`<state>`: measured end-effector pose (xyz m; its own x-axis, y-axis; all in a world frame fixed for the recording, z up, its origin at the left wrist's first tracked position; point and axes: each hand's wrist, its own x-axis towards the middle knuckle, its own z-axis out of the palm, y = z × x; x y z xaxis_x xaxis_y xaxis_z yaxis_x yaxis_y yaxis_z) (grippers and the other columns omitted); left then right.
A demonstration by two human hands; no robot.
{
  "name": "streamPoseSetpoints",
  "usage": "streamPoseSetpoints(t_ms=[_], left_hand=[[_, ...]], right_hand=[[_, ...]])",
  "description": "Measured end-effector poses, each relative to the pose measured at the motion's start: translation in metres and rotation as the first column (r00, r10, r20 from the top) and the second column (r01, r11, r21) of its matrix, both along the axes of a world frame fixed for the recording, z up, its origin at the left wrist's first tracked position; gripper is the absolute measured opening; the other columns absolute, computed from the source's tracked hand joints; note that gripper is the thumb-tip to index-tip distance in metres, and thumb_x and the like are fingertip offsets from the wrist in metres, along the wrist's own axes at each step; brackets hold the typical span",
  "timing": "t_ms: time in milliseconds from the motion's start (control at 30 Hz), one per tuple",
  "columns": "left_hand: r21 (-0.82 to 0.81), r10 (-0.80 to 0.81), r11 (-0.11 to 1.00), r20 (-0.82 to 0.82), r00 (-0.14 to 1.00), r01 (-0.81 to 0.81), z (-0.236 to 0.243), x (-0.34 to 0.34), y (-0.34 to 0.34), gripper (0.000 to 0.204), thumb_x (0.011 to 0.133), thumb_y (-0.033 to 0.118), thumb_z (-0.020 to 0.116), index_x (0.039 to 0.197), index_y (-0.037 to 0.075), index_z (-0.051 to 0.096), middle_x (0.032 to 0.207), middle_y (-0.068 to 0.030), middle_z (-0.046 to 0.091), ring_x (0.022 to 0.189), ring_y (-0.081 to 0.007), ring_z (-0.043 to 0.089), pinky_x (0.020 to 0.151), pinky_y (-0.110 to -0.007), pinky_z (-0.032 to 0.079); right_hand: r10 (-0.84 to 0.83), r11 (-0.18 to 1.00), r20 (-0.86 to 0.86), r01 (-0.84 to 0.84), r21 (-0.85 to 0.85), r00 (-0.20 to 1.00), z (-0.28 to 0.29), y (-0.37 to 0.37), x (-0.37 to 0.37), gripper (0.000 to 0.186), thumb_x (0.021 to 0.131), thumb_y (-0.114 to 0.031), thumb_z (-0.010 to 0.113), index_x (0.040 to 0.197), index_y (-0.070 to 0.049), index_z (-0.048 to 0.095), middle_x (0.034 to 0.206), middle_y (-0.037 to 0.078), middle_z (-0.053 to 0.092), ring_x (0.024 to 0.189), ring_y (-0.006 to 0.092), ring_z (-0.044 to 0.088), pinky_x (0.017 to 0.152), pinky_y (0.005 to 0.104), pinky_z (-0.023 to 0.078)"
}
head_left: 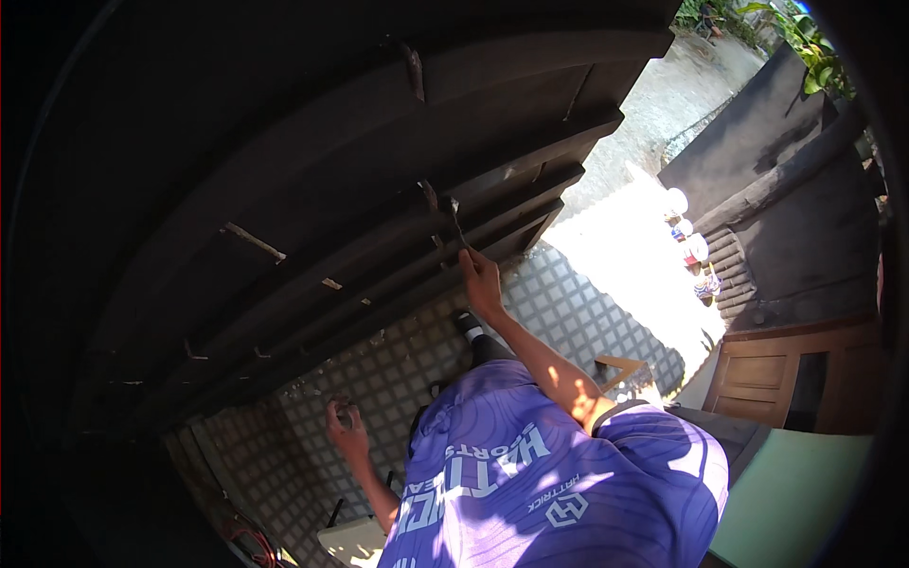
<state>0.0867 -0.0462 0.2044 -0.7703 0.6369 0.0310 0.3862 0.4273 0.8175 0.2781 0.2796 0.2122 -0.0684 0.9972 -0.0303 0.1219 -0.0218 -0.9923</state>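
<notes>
A large dark panel [331, 142] with stepped, overlapping ridges fills the upper left, and several pale and brownish marks show on it. My right hand [483, 284] is raised to its lower right part, fingers closed round a slim dark-shafted tool [458, 220] with a lighter tip. That tip lies against or just in front of the ridges; I cannot tell whether it touches. Lower, at my left side, my left hand [347, 426] hangs over the floor with its fingers curled toward the thumb. What sits in its grip, if anything, is too dark to make out.
Underfoot is a floor of checkered tiles [568, 298]. Several white containers [694, 248] line the sunlit ground to the right, beside a dark wall [805, 237]. A wooden door [753, 379] and a pale green surface [786, 502] are at lower right. Reddish tubing [251, 544] lies lower left.
</notes>
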Motion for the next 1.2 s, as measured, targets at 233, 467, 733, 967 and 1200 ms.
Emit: streamPoseSetpoints(t_ms=[233, 467, 733, 967, 1200], left_hand=[[-0.034, -0.016, 0.999, -0.076, 0.997, 0.014, 0.007, 0.004, 0.016, 0.017, 0.085, 0.003, 0.054, 0.102, 0.004, 0.058, 0.099, -0.0075, 0.065, 0.086, -0.0211, 0.061, 0.074, -0.032, 0.045], [-0.021, -0.029, 0.999, -0.005, 1.0, 0.029, 0.016, 0.008, 0.039, 0.017, 0.086, 0.004, 0.054, 0.102, 0.003, 0.059, 0.098, -0.0076, 0.065, 0.085, -0.0207, 0.06, 0.072, -0.033, 0.045], [-0.08, -0.024, 0.996, 0.045, 0.999, 0.027, -0.005, -0.003, 0.064, 0.018, 0.087, 0.007, 0.055, 0.105, 0.005, 0.059, 0.1, -0.006, 0.065, 0.087, -0.0182, 0.06, 0.072, -0.032, 0.045], [-0.112, -0.011, 0.994, 0.024, 1.0, 0.013, -0.014, -0.018, 0.059, 0.022, 0.089, 0.009, 0.055, 0.11, 0.007, 0.058, 0.103, -0.0047, 0.063, 0.089, -0.0171, 0.06, 0.07, -0.03, 0.044], [-0.026, 0.004, 1.0, 0.048, 0.999, -0.003, -0.016, -0.017, 0.047, 0.023, 0.089, 0.011, 0.057, 0.112, 0.007, 0.058, 0.104, -0.0028, 0.065, 0.091, -0.0161, 0.06, 0.068, -0.03, 0.042]], right_hand=[[-0.2, 0.968, -0.029, 0.193, -0.162, 0.979, -0.024, 0.057, 0.08, 0.047, 0.096, -0.037, 0.056, 0.125, 0.0, 0.061, 0.074, -0.002, 0.057, 0.068, 0.0062, 0.047, 0.06, 0.027, 0.039], [-0.481, 0.874, -0.046, 0.483, 0.056, 0.876, -0.005, 0.21, 0.185, 0.04, 0.099, -0.034, 0.054, 0.112, 0.0, 0.068, 0.05, -0.005, 0.039, 0.043, 0.0063, 0.034, 0.042, 0.0275, 0.026], [0.061, 0.998, 0.068, -0.063, 0.029, 0.996, -0.032, 0.024, 0.038, 0.036, 0.099, -0.033, 0.053, 0.115, -0.003, 0.066, 0.06, -0.007, 0.04, 0.055, 0.003, 0.035, 0.049, 0.0251, 0.028], [-0.238, 0.933, -0.096, 0.2, -0.298, 0.967, -0.056, 0.101, 0.132, 0.04, 0.097, -0.037, 0.055, 0.106, -0.001, 0.071, 0.055, -0.005, 0.042, 0.047, 0.005, 0.036, 0.044, 0.0259, 0.027], [-0.573, 0.82, -0.064, 0.571, -0.052, 0.817, 0.009, 0.284, 0.279, 0.038, 0.099, -0.036, 0.053, 0.109, -0.003, 0.07, 0.052, -0.003, 0.04, 0.042, 0.0075, 0.036, 0.041, 0.0265, 0.028]])
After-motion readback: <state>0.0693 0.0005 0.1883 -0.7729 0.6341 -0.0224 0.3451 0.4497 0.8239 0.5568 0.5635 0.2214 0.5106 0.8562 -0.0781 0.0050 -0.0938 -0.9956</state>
